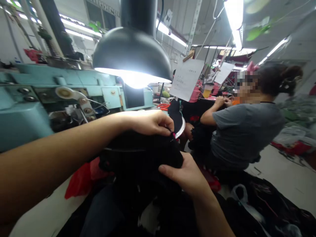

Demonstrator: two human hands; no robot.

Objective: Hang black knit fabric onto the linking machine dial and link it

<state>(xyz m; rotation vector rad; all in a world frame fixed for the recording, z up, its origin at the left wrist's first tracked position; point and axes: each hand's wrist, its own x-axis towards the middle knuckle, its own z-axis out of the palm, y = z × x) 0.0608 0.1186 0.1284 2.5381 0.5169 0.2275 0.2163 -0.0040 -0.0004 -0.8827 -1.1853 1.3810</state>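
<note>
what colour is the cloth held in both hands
Black. The cloth, held by the left hand and right hand, shows in the head view.

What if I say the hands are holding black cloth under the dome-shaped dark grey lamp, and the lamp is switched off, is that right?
Not quite: the dome-shaped dark grey lamp is switched on. The head view shows bright white light under its shade. The left hand and right hand do hold black cloth under it.

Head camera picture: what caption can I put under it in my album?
The left hand pinches black fabric, the right hand grips it, near a lit dome-shaded lamp.
</note>
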